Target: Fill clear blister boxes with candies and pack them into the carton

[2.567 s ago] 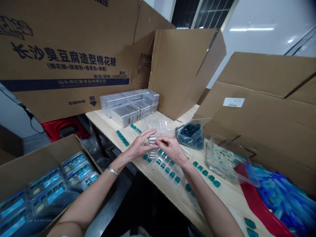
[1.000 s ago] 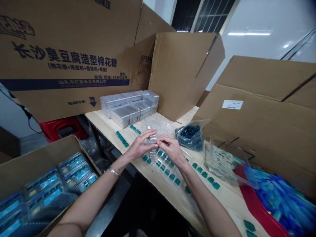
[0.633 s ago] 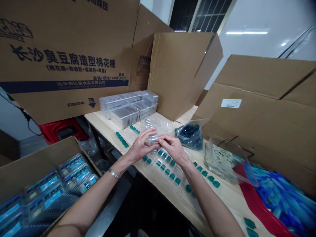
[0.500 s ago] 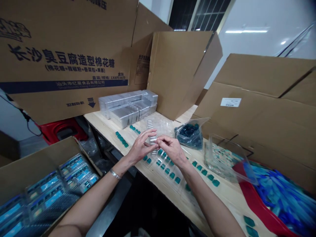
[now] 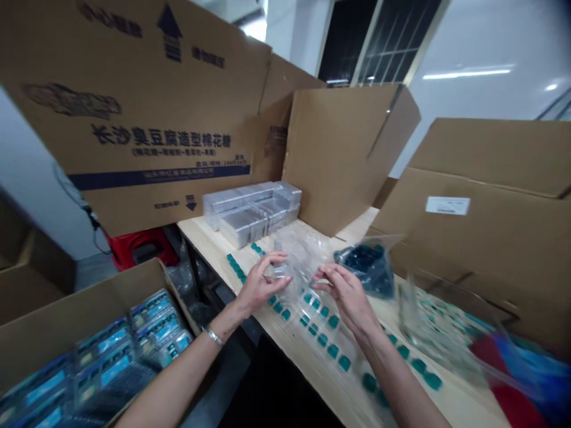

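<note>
Plastic bag [image 5: 389, 242] of dark pieces [image 5: 366, 258] lies near right hand [image 5: 348, 291], grip unclear; left hand [image 5: 261, 285] holds clear tray [image 5: 281, 271].

And it's a packing workshop by every sign: big brown cartons [image 5: 178, 122] crowd around the desk [image 5: 214, 239], the nearest carrying Chinese print [image 5: 163, 138] and bold arrows [image 5: 169, 32]! Along that plain wooden top run green pieces [image 5: 344, 363] in tidy rows, a clear bag [image 5: 389, 241] of dark pieces [image 5: 363, 260] beyond them, clear plastic packaging [image 5: 254, 213] stacked at the far end. Down on the left, an open carton [image 5: 111, 291] shows look-alike packs [image 5: 116, 336] lined up, a red stool [image 5: 140, 239] behind it. White walls [image 5: 482, 41], a barred window [image 5: 388, 44], nothing fancy!
</note>
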Demonstrator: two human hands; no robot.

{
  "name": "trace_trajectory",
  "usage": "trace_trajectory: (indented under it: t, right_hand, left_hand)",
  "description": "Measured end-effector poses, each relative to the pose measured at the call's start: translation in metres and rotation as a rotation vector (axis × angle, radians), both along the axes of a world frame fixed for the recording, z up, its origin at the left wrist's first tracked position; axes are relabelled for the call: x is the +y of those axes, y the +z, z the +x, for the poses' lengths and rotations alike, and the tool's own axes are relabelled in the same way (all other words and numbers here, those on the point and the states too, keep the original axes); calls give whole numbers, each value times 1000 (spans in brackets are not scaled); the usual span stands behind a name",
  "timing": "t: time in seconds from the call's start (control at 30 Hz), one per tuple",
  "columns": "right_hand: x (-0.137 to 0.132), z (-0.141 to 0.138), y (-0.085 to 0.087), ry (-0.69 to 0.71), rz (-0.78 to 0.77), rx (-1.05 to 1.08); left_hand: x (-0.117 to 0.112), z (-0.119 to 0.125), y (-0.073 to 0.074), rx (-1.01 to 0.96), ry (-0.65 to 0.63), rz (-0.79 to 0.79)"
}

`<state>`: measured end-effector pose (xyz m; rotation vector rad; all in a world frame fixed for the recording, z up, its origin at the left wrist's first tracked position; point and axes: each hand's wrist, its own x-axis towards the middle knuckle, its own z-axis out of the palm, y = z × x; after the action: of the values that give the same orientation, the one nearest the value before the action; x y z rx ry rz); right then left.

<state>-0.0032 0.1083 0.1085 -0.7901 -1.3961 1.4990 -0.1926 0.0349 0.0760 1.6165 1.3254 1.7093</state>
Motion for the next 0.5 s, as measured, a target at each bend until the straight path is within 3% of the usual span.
trace_trajectory:
  t: [0.13, 0.27, 0.33, 0.5]
  right_hand:
    - [13, 19, 2, -37, -27, 128]
    - [24, 34, -1, -90, 19, 130]
    - [26, 35, -4, -109, 33, 105]
    - [29, 27, -13, -96, 51, 66]
  left_hand:
    - [-7, -35, 10, -130, 62, 46]
    - [2, -96, 32, -249, 205, 147]
    - [22, -129, 46, -317, 278, 152]
    - [95, -195, 82, -421, 453, 35]
